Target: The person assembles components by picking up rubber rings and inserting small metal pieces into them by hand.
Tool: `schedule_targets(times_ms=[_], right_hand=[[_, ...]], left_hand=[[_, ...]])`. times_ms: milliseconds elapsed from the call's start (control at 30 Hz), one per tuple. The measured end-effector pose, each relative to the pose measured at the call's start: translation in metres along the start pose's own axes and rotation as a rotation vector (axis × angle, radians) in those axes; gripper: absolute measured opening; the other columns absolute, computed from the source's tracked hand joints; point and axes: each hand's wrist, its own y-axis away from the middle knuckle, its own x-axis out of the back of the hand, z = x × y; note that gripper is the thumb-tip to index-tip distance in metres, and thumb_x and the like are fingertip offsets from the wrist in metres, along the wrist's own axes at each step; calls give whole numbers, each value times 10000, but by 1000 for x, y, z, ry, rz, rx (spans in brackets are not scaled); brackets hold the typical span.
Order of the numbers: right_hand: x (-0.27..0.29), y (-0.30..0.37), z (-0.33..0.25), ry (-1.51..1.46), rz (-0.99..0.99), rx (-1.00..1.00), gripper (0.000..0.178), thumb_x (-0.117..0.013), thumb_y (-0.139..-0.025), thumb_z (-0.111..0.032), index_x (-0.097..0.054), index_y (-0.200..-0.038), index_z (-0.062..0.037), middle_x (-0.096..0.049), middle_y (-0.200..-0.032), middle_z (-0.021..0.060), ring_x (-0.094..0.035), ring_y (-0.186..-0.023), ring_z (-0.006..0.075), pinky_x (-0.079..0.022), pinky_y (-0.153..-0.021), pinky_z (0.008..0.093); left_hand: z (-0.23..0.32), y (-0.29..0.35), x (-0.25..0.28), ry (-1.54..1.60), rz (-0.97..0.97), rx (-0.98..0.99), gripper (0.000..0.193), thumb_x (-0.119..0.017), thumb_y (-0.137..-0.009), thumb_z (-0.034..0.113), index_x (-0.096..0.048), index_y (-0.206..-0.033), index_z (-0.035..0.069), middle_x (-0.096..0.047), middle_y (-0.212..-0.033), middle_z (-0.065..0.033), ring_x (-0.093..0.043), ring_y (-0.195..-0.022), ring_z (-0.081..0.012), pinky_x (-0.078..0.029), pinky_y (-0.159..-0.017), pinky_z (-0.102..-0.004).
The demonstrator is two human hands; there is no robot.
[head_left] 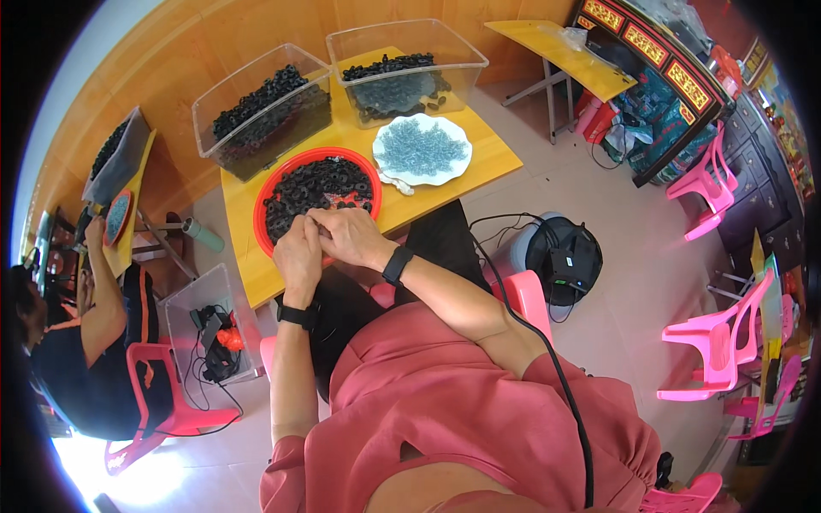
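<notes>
My left hand (298, 253) and my right hand (352, 234) meet over the near rim of a round red tray (262, 224). The fingers of both are closed together, and whatever is between them is hidden or too small to name. Small black ring-shaped parts (312, 186) heap up in the tray, just beyond my fingertips. To the right of it, a white scalloped plate (451, 178) carries a pile of small bluish, clear-looking pieces (422, 147). Both stand on a yellow wooden table (488, 164).
Two clear plastic bins (214, 150) (469, 84) of black parts stand at the table's back. At left, another person (103, 329) sits at a similar table. A clear bin with cables (214, 333) is on the floor. A black cable (547, 342) runs past my right arm; pink chairs (714, 338) stand right.
</notes>
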Motion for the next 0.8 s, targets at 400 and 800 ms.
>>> schedule_targets(times_ms=[400,800], right_hand=[[25,-9,-18,-271,85,-105,260,-680,-880,-155,-625,-1091,-14,-617,-660,78,-627,-571,168,-483,-546,291],[116,-73,-40,-799,-289,-298,308,-673,-920,-237,-671,-1133,-14,-707,-821,65,-630,-667,86,-486,-594,216]], left_hand=[[-1,2,1,148,55,33,313,-398,-1029,313,-584,-943,76,-645,-728,-223,-629,-730,-448,-451,-639,-544],[1,5,-1,36,62,-53,265,-541,-959,292,-603,-819,76,-638,-692,-209,-639,-695,-420,-480,-607,-528]])
